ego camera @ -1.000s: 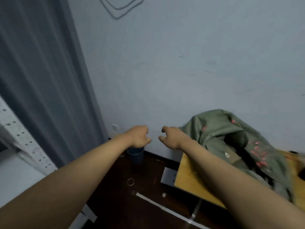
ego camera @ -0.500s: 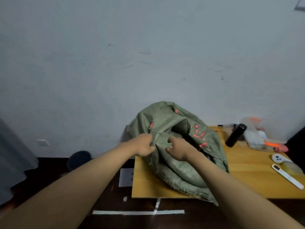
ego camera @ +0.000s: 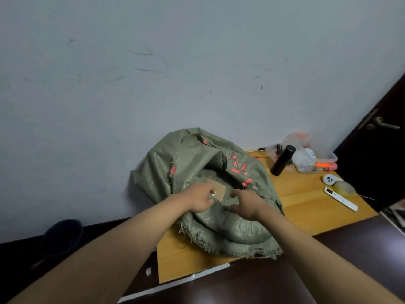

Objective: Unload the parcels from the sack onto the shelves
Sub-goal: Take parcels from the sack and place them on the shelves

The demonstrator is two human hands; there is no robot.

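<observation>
A green woven sack [ego camera: 219, 229] with red markings lies on the wooden table [ego camera: 306, 207], its mouth facing up. Inside the mouth shows the corner of a brown cardboard parcel [ego camera: 219, 190]. My left hand [ego camera: 198, 200] grips the sack's near rim with curled fingers, right beside the parcel's left edge. My right hand [ego camera: 246, 205] holds a fold of the rim between thumb and fingers, just right of the parcel. The rest of the sack's contents are hidden by the cloth. No shelves are in view.
On the table's right part stand a black bottle [ego camera: 282, 160], a clear plastic bag of items [ego camera: 306, 154], a white remote [ego camera: 340, 199] and a small white controller [ego camera: 329, 179]. A dark door [ego camera: 377, 150] is at the right. A dark bin [ego camera: 62, 234] sits on the floor, left.
The view swung right from the curtain and wall to the table. Both hands reached the sack and pulled its rim down and apart, uncovering the brown parcel.
</observation>
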